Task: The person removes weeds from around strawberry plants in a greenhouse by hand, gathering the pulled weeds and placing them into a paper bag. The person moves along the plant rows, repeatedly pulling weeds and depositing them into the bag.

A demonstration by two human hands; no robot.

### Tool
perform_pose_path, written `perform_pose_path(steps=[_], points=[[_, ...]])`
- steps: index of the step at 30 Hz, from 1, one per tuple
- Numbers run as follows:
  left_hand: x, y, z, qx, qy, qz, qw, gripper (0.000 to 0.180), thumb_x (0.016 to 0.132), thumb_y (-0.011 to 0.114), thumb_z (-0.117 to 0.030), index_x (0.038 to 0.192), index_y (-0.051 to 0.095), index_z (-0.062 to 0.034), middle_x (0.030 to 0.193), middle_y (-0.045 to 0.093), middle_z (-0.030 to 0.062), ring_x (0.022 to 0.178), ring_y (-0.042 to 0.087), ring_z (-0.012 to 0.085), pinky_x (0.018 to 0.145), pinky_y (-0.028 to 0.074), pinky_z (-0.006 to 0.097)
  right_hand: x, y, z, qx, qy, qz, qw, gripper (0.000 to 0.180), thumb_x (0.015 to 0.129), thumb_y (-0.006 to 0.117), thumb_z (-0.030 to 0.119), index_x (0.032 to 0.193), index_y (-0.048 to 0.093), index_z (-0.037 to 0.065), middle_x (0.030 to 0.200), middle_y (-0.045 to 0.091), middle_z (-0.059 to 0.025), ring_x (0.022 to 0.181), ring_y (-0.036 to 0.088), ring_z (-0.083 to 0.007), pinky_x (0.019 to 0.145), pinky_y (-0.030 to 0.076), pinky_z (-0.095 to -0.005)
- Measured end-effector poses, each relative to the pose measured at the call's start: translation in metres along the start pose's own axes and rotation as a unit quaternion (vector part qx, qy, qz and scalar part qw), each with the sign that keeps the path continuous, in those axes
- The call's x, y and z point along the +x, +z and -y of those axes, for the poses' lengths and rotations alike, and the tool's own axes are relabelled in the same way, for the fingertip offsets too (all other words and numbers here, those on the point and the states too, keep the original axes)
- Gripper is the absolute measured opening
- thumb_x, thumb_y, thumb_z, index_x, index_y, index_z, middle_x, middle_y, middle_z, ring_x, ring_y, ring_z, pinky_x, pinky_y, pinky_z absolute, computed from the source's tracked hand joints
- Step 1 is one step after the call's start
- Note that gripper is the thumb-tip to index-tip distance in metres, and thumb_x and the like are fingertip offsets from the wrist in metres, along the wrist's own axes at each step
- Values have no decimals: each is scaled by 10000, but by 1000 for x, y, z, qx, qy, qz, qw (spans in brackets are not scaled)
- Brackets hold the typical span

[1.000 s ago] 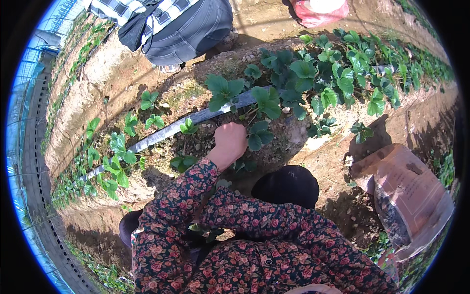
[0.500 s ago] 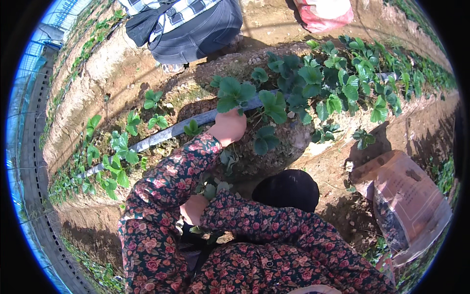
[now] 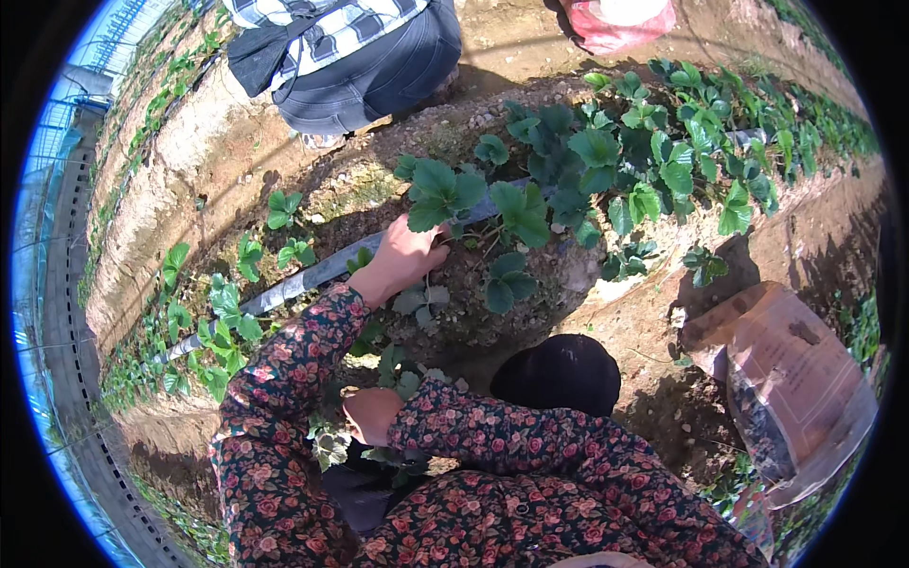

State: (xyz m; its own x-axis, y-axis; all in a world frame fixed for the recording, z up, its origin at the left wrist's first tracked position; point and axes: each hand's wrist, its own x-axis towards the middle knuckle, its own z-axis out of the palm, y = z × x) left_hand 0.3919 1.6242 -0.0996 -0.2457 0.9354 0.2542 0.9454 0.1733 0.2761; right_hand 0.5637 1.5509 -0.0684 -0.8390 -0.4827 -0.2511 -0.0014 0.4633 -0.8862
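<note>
My left hand (image 3: pixel 405 257) reaches to the raised soil bed beside a grey hose (image 3: pixel 322 273). Its fingers are curled in at the base of a leafy strawberry plant (image 3: pixel 443 194), closed on its stems; the fingertips are partly hidden under the leaves. A drooping, paler leaf cluster (image 3: pixel 422 301) hangs just below this hand. Near my lap, my right hand (image 3: pixel 372 414) is closed, its fingers turned out of sight. Strawberry leaves (image 3: pixel 329 445) stick out beside it, seemingly from plants in its grip.
Dense strawberry plants (image 3: pixel 677 151) fill the bed to the right, sparser ones (image 3: pixel 225 303) the left. A torn cardboard-coloured bag (image 3: pixel 791 379) stands at right. My dark knee (image 3: pixel 559 374) is near the bed. Across it crouches a person (image 3: pixel 369 71), with a red bag (image 3: pixel 615 26) nearby.
My left hand has shifted slightly left and down, showing more of its back and thumb, and stays at the plant's base. More leaves show beside my right hand. The view has tilted slightly.
</note>
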Motion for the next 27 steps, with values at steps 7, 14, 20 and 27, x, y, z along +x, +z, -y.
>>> perform_pose_path(steps=[7,14,20,27], points=[[5,18,-31,56,-108,-14,993,267,677,686,-135,900,575,-38,775,589,109,733,597,299,599,481,395,37,54,-18,-57,-41,-43,997,191,730,573,191,821,640,38,816,636,-139,787,622,-302,678,514,-424],[2,33,-39,116,-74,-11,990,61,721,578,-108,766,598,-72,638,565,107,625,598,282,546,469,385,60,93,-52,-51,-53,-139,988,214,731,584,227,846,657,62,772,629,-114,735,617,-311,624,510,-430],[-8,-5,-21,-56,-228,-12,972,192,750,637,-217,825,636,-41,680,608,154,627,588,333,593,467,419,12,22,-12,-27,45,-38,998,269,744,556,195,961,635,57,838,640,-143,752,618,-322,653,509,-405],[60,21,-35,-51,-196,124,972,183,717,660,-246,745,675,-66,659,598,172,649,596,339,584,467,425,48,66,-49,-40,24,-71,996,193,743,577,222,810,639,52,791,629,-132,744,617,-289,605,493,-409]])
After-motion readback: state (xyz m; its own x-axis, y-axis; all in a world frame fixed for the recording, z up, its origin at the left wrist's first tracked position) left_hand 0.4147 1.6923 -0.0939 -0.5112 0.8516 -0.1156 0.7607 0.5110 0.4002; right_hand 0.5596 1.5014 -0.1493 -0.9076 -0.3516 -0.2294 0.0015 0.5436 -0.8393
